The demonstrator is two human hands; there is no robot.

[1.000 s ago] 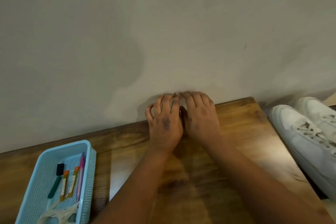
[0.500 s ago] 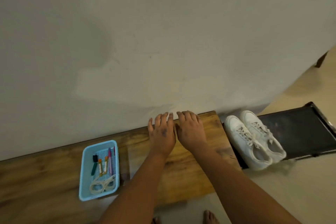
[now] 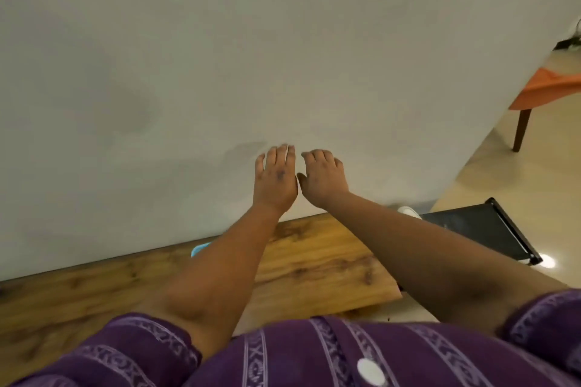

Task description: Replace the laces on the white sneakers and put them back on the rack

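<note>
My left hand (image 3: 276, 179) and my right hand (image 3: 322, 176) are raised side by side in front of the grey wall, palms down, fingers spread, holding nothing. Only the toe of one white sneaker (image 3: 408, 211) shows past my right forearm, on the black rack (image 3: 478, 229) at the right of the wooden table (image 3: 314, 261). The rest of the pair is hidden behind my arm. A sliver of the blue basket (image 3: 199, 249) peeks out beside my left forearm; its contents are hidden.
A plain grey wall (image 3: 220, 56) rises straight behind the table. A chair with an orange seat (image 3: 547, 88) stands on the tiled floor at the far right. My purple patterned garment (image 3: 314, 355) fills the bottom of the view.
Both hands have lifted off the table's back edge and now hover before the wall. The view has pulled back and up, so my arms hide most of the sneakers and basket.
</note>
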